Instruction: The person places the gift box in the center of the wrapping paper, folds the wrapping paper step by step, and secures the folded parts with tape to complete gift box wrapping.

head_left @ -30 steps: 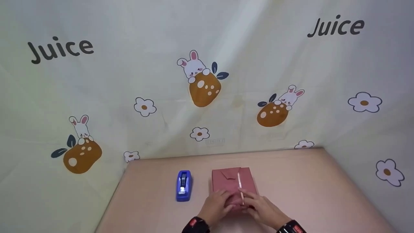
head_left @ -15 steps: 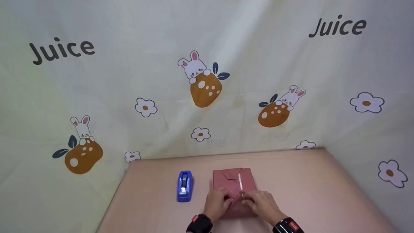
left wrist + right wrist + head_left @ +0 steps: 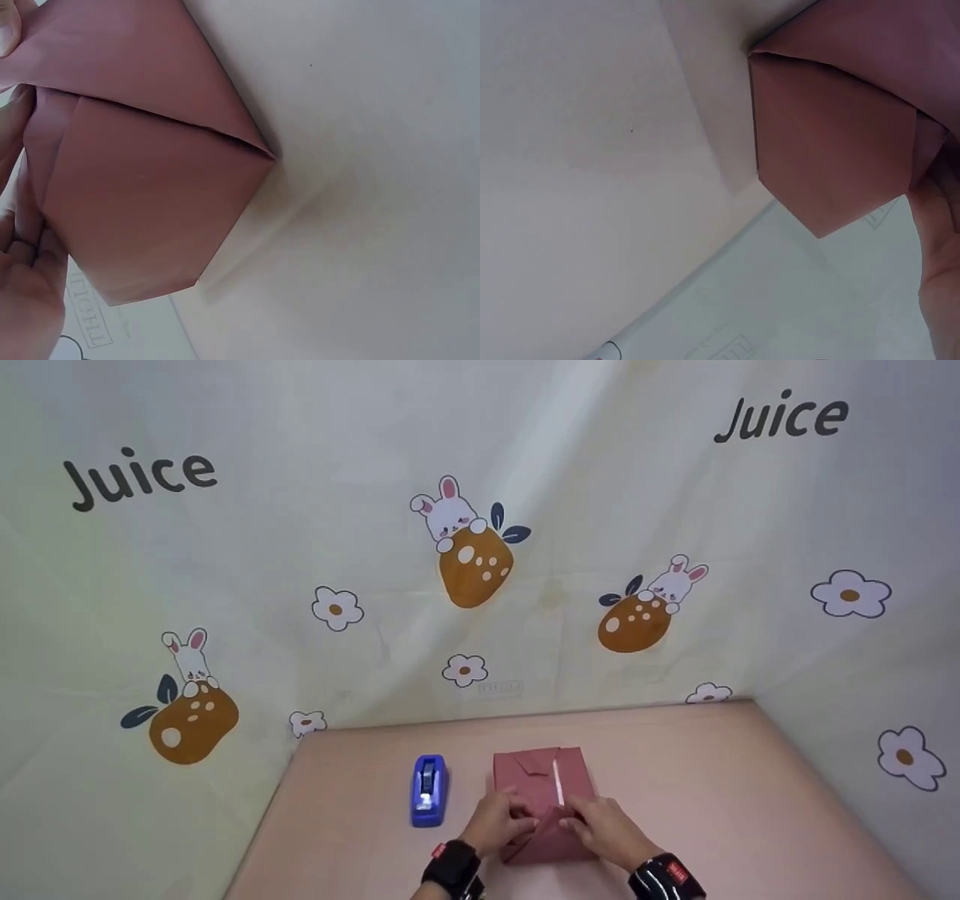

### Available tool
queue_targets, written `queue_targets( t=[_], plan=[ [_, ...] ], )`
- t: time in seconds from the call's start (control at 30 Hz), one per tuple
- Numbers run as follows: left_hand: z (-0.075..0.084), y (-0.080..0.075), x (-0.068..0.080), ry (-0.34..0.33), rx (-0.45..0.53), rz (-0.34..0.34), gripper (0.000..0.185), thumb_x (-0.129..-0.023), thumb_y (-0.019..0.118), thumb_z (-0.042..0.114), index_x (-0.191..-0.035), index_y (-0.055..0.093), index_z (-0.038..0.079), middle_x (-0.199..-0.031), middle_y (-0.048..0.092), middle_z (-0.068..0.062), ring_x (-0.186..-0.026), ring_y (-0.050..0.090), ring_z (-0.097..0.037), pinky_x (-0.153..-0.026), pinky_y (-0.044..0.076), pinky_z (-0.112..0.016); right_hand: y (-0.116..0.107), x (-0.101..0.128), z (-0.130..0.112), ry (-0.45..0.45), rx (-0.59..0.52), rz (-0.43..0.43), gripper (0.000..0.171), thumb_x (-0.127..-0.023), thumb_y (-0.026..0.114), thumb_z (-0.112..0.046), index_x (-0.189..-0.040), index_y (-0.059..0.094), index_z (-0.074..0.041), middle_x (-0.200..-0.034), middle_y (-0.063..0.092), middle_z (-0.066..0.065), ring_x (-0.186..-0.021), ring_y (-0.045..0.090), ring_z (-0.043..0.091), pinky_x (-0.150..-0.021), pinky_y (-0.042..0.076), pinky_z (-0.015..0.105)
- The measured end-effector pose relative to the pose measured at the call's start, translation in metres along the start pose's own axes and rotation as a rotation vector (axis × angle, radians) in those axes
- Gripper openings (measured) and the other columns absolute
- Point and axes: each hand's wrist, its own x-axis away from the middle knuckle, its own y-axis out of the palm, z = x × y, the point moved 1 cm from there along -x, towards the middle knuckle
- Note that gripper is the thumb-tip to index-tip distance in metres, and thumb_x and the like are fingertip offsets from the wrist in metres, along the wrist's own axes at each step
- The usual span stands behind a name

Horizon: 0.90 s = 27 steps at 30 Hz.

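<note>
A box-shaped parcel wrapped in dusky red paper (image 3: 529,765) lies on the table, its far end showing a folded flap. A narrow white strip (image 3: 557,780) runs along its top. At the near end, a pointed flap of the wrapping paper (image 3: 553,819) is drawn up over the parcel. My left hand (image 3: 491,819) pinches this flap's left side, and my right hand (image 3: 611,829) pinches its right side near the tip. The left wrist view shows the folded end of the paper (image 3: 150,187) with fingertips at its left edge. Some fingertips are hidden by the paper.
To the left of the parcel stands a blue tape dispenser (image 3: 427,791). The pinkish tabletop (image 3: 712,780) meets a printed cloth backdrop (image 3: 375,547) at the back and sides. Black bands (image 3: 454,868) circle both wrists.
Both hands have shifted slightly on the near end of the parcel. The near flap has risen into a pointed fold, covering the lower part of the white strip. The tape dispenser has stayed put.
</note>
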Motion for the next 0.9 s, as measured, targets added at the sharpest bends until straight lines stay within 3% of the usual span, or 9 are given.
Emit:
queue_targets(
  t=[0.23,0.33,0.43,0.53,0.7,0.9],
  plan=[
    [-0.002,-0.005,0.006,0.077,0.044,0.007,0.009,-0.08,0.066,0.017,-0.086,0.067,0.01,-0.086,0.054,0.001,-0.076,0.053,-0.002,-0.069,0.047,-0.017,-0.001,-0.002,-0.002,0.0,0.031,-0.031,0.013,-0.084,0.06,-0.021,-0.081,0.05,-0.014,-0.063,0.055,-0.006,-0.054,0.044,-0.002,-0.047,0.036,0.015],
    [-0.001,-0.006,0.013,0.077,-0.089,0.042,0.021,-0.081,0.064,0.032,-0.087,0.064,0.013,-0.091,0.055,0.002,-0.084,0.051,-0.005,-0.075,0.045,-0.022,0.0,-0.002,-0.001,-0.007,0.047,-0.009,0.015,-0.083,0.062,-0.022,-0.079,0.05,-0.014,-0.062,0.053,-0.007,-0.054,0.043,-0.002,-0.047,0.035,0.015],
    [0.002,-0.001,0.02,0.075,-0.272,0.07,0.035,-0.075,0.065,0.049,-0.087,0.059,0.016,-0.091,0.053,0.007,-0.085,0.046,-0.006,-0.075,0.04,-0.026,0.001,-0.001,0.002,-0.032,0.06,0.033,0.016,-0.082,0.063,-0.022,-0.078,0.05,-0.014,-0.061,0.056,-0.007,-0.053,0.044,-0.002,-0.046,0.036,0.015],
    [0.005,0.008,0.022,0.07,-0.359,0.104,0.038,-0.07,0.067,0.051,-0.085,0.056,0.018,-0.084,0.052,0.011,-0.078,0.042,-0.003,-0.071,0.036,-0.025,0.002,-0.001,0.003,-0.044,0.057,0.061,0.016,-0.081,0.064,-0.022,-0.078,0.05,-0.015,-0.061,0.058,-0.006,-0.052,0.046,-0.002,-0.045,0.036,0.014],
    [0.004,0.011,0.015,0.114,-0.364,0.124,0.03,-0.071,0.068,0.045,-0.08,0.057,0.019,-0.075,0.053,0.012,-0.071,0.042,0.001,-0.068,0.035,-0.021,0.003,-0.002,0.003,-0.018,0.04,0.063,0.015,-0.081,0.065,-0.022,-0.077,0.052,-0.015,-0.064,0.059,-0.007,-0.054,0.047,-0.003,-0.046,0.037,0.014],
    [0.001,0.004,0.008,0.151,-0.345,0.043,0.026,-0.076,0.065,0.044,-0.077,0.058,0.019,-0.07,0.054,0.011,-0.064,0.041,0.003,-0.063,0.033,-0.016,0.005,-0.003,0.004,-0.013,0.055,0.095,0.016,-0.079,0.066,-0.022,-0.074,0.053,-0.016,-0.064,0.059,-0.007,-0.055,0.047,-0.003,-0.046,0.037,0.014]
  ],
)
